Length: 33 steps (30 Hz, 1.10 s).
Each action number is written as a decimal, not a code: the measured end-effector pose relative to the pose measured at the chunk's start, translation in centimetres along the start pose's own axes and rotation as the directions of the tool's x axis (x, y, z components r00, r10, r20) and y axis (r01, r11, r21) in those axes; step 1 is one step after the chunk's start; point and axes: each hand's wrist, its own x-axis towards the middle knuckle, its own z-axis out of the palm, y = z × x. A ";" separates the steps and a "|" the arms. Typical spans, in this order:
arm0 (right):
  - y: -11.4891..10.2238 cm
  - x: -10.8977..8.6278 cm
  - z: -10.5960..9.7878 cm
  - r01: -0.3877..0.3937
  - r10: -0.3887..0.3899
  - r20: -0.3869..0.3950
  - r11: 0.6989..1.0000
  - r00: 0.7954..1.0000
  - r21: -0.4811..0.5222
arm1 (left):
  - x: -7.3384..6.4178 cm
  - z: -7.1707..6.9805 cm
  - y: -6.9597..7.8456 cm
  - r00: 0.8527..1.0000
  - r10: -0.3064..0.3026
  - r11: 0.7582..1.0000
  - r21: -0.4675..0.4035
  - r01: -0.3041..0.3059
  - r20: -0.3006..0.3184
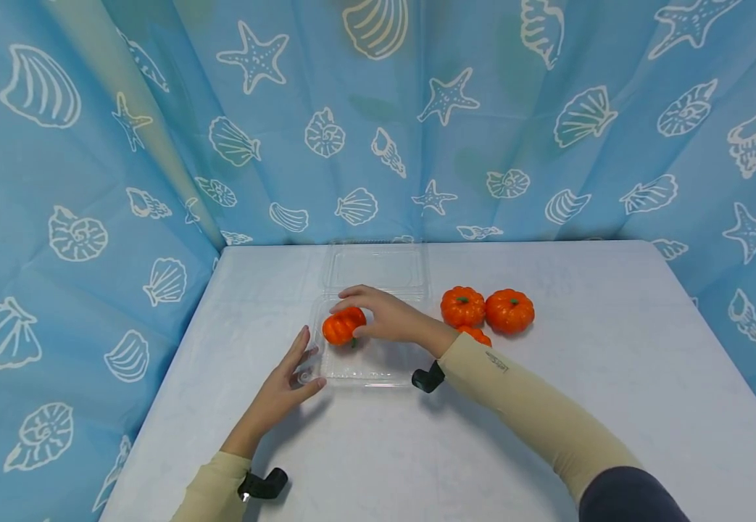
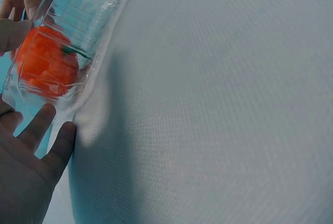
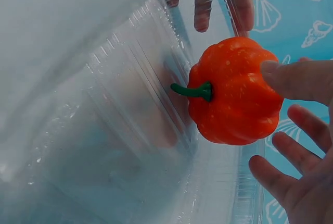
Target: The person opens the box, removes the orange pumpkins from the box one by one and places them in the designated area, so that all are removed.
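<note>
A small orange toy pumpkin [image 1: 340, 328] with a green stem sits tilted at the left side of a clear plastic clamshell box [image 1: 378, 373]. My right hand [image 1: 384, 313] reaches over the box. In the right wrist view its thumb [image 3: 296, 78] presses the pumpkin [image 3: 234, 94], and a finger goes partly out of sight behind it; the other fingers are spread. My left hand [image 1: 280, 395] is at the box's left front corner, fingers extended and apart. In the left wrist view, fingertips [image 2: 47, 112] lie close by the box wall; contact is unclear.
The box's clear lid [image 1: 375, 268] lies folded back behind it. Right of the box are two orange pumpkins [image 1: 463, 307], [image 1: 510, 312] and a third pumpkin [image 1: 475, 335] partly covered by my right arm. All rest on a white-covered table [image 1: 599, 348]. A blue seashell-print curtain [image 1: 378, 94] surrounds it.
</note>
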 end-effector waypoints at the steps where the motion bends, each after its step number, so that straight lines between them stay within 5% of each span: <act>1: 0.0 0.1 0.0 -0.005 0.005 0.013 1.000 1.000 -0.005 | 0.0 0.0 0.0 1.000 0.001 1.000 0.002 -0.001 0.000; 13: -0.2 0.8 0.6 -0.076 0.079 0.128 0.997 0.989 -0.032 | 0.0 0.0 0.0 1.000 0.017 1.000 -0.008 -0.017 0.003; 33: -0.5 0.2 0.1 -0.089 0.105 0.103 0.985 0.989 -0.148 | -0.1 0.1 -0.2 0.999 0.035 0.999 -0.001 -0.035 -0.009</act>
